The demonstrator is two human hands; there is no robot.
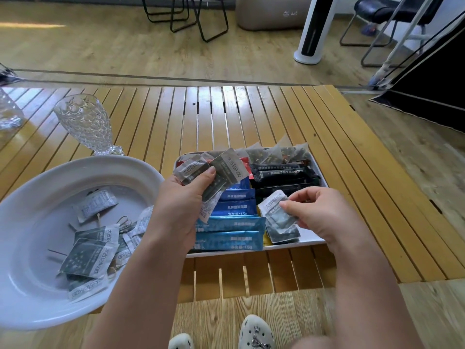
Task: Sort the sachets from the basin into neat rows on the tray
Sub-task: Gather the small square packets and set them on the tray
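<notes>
Yellow slatted wood makes up the table point(226, 114), its bare slats running wide and free beyond both hands to the far edge, with wood-look flooring past it and a white tower fan point(315, 28) and black chair legs well off. The white basin point(37, 306) sits left of the left hand, overhanging the near table edge, with grey and white sachets point(88, 255) loose on its floor. The white tray point(309, 238) lies under and between the hands, packed with rows of blue packets point(234, 224) and black sticks point(284, 176); its near-right corner shows bare bottom. A cut-glass goblet point(85, 122) stands beyond the basin. The left hand point(181, 205) grips a fan of grey sachets point(214, 172) above the tray's left side. The right hand point(324, 215) pinches one sachet point(274, 210) between thumb and fingertips, low over the tray's near-right corner.
</notes>
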